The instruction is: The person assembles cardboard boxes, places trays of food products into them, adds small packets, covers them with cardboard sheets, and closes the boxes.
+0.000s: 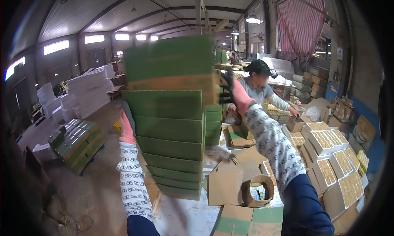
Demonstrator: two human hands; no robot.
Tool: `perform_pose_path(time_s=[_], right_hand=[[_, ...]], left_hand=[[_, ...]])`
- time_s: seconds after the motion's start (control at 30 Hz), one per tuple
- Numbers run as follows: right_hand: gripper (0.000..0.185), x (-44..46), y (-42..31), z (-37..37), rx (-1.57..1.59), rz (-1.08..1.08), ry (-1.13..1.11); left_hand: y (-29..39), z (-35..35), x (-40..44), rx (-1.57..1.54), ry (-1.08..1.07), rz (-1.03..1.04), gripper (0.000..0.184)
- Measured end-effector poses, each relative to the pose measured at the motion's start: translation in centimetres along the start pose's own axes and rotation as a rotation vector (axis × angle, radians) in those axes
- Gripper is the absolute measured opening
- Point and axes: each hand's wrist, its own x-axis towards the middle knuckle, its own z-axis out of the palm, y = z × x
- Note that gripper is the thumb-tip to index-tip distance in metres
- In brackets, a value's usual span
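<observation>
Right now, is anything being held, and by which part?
Apparently the top green box, by its right side, in the right hand. The left hand is at the left edge of the stack; that grip is unclear.

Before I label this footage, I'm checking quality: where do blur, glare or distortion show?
Head view: the top green box and right hand are blurred, the boxes below sharper; head view: the windows glare white; head view: wide-lens distortion bows the roof, corners black.

Top green box [168, 63] and right hand [238, 92] blurred, left hand [128, 123] partly hidden at green stack's [168, 139] edge, co-worker's [257, 82] lower body blocked, contents of open carton [248, 197] too small to tell, green-brown flaps [250, 219] cut off by bottom edge.
</observation>
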Motion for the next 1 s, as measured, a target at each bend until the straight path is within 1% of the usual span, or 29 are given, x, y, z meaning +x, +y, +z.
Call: perform_pose_path(time_s=[0.03, 0.07, 0.1, 0.13, 0.17, 0.2, 0.23, 0.27, 0.3, 0.37, 0.4, 0.43, 0.47, 0.5, 0.53, 0.57, 0.6, 0.63, 0.67, 0.7, 0.73, 0.77, 0.8, 0.83, 0.87, 0.9, 0.93, 0.97, 1.0], right_hand=[[0.051, 2.4, 1.0, 0.8, -0.313, -0.192, 0.089], [0.044, 3.4, 2.3, 1.0, -0.411, -0.232, 0.033], [0.044, 4.0, 4.9, 2.5, -0.535, -0.528, 0.004], [0.046, 4.5, 7.4, 3.9, -0.655, -0.831, 0.015], [0.047, 5.5, 8.7, 4.4, -0.731, -0.928, 0.077], [0.047, 6.0, 10.2, 4.2, -0.773, -0.923, 0.096], [0.048, 6.3, 11.5, 4.1, -0.816, -0.917, 0.114], [0.048, 6.9, 12.1, 3.2, -0.823, -0.833, 0.088], [0.049, 4.7, 10.3, 3.1, -0.720, -0.733, 0.030], [0.050, 0.1, 6.3, 3.2, -0.508, -0.528, -0.048], [0.050, -1.8, 5.9, 2.7, -0.329, -0.324, -0.120], [0.051, -4.6, 6.9, 1.6, -0.193, -0.174, -0.102], [0.052, -8.5, 7.7, 0.2, -0.168, -0.196, -0.128], [0.055, -12.8, 8.1, -1.0, -0.276, -0.220, -0.112], [0.059, -17.6, 9.2, -3.4, -0.556, -0.302, -0.113], [0.063, -22.7, 9.4, -5.4, -0.519, -0.130, -0.115], [0.068, -27.4, 10.5, -7.8, -0.574, 0.112, -0.024], [0.072, -32.3, 14.2, -12.3, -0.855, 0.110, 0.101], [0.071, -37.7, 15.8, -15.0, -0.866, 0.241, 0.276], [0.069, -44.8, 21.2, -20.1, -1.202, 0.442, 0.455], [0.069, -53.4, 26.8, -25.6, -1.534, 0.819, 0.469], [0.072, -58.9, 28.8, -27.5, -1.249, 1.051, 0.445], [0.076, -64.3, 30.7, -29.3, -0.961, 1.311, 0.432], [0.080, -69.6, 32.5, -31.0, -0.730, 1.553, 0.405], [0.082, -67.6, 27.7, -26.4, -0.913, 1.541, 0.408], [0.076, -68.3, 27.0, -24.7, -0.926, 1.353, 0.554], [0.072, -69.1, 25.1, -25.1, -0.816, 1.319, 0.493], [0.068, -68.8, 23.1, -26.4, -0.708, 1.280, 0.425], [0.064, -67.5, 21.5, -27.8, -0.600, 1.221, 0.358]], left_hand=[[0.0, -0.8, 0.0, 0.081, -0.096, 0.066, 0.042], [0.2, -1.8, 0.1, 0.164, -0.191, 0.137, 0.038], [-0.9, -3.1, 0.4, 0.069, -0.141, 0.076, 0.047], [-0.1, -2.1, -0.1, 0.178, -0.073, 0.094, 0.047], [1.7, -0.1, -1.4, 0.282, -0.003, 0.108, 0.047], [2.5, 0.9, -2.2, 0.390, 0.061, 0.109, 0.047], [2.0, 0.5, -2.0, 0.396, 0.085, 0.148, 0.048], [1.2, 0.1, -1.2, 0.396, 0.107, 0.194, 0.048], [0.3, -0.3, -0.7, 0.400, 0.122, 0.231, 0.048], [-0.6, -2.1, 0.6, 0.459, 0.050, 0.240, 0.049], [-0.8, -3.0, 1.1, 0.491, 0.011, 0.246, 0.049], [-0.3, -2.8, 0.6, 0.647, 0.004, 0.295, 0.050], [-0.3, -2.9, -0.8, 0.672, 0.070, 0.299, 0.050], [1.5, -1.5, -3.7, 0.698, 0.140, 0.304, 0.051], [3.0, 0.1, -7.1, 0.725, 0.213, 0.312, 0.051], [3.8, 1.8, -11.6, 0.595, 0.210, 0.289, 0.051], [4.0, 3.2, -17.0, 0.464, 0.211, 0.270, 0.051], [2.3, 2.8, -22.8, 0.814, 0.105, 0.276, 0.056], [-0.8, 2.2, -28.0, 0.891, -0.128, 0.342, 0.060], [-3.8, 2.6, -34.5, 0.904, -0.336, 0.080, 0.069], [-6.7, 2.9, -40.9, 0.942, -0.536, -0.182, 0.078], [-5.7, 5.6, -45.4, 1.220, -0.844, -0.253, 0.088], [-9.0, 3.6, -52.0, 1.310, -1.037, -0.472, 0.101], [-11.3, 2.5, -57.4, 1.317, -1.191, -0.535, 0.104], [-13.0, 1.6, -61.9, 1.321, -1.293, -0.523, 0.108], [-15.3, 0.4, -65.7, 1.322, -1.346, -0.456, 0.112], [-14.7, 2.0, -64.8, 1.319, -1.350, -0.325, 0.115], [-13.1, 2.6, -64.0, 1.359, -1.414, -0.410, 0.114], [-5.3, 9.5, -57.5, 1.399, -1.480, -0.495, 0.112]])
